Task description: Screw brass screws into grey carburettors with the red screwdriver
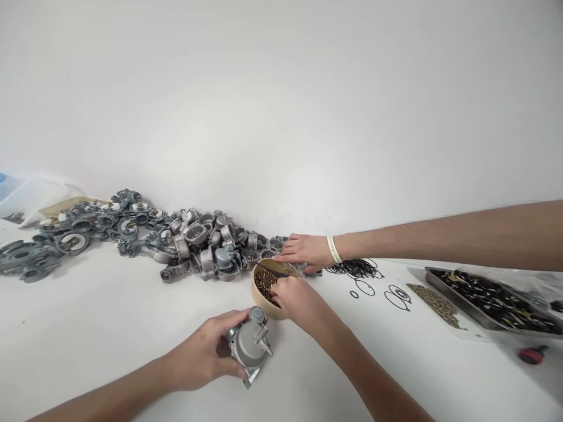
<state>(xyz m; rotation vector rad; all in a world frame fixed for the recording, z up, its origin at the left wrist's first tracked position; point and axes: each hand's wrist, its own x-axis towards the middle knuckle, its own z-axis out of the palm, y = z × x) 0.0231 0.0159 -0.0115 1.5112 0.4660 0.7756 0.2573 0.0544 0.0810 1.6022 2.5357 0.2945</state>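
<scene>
Left hand (200, 357) clamped round a carburettor (250, 346), thumb and fingers on its sides, held just over the near desk (109, 340). Right hand (297, 302) apart from it, fingertips down in the round bowl (258, 300) among small brassy screws (265, 283); cannot tell whether they grip one. Step in hand looks like picking screws; next move seems to call for a lift clear of the rim and a short carry left to the carburettor. Co-worker's hand (303, 252) by the bowl's far edge, crowding that side; heap of cast-metal parts (202, 240) close behind and left. Black rubber rings (355, 268) and metal tray (457, 305) lie off to the right. Best room: bare desk nearest the wearer, between the forearms and out left.
</scene>
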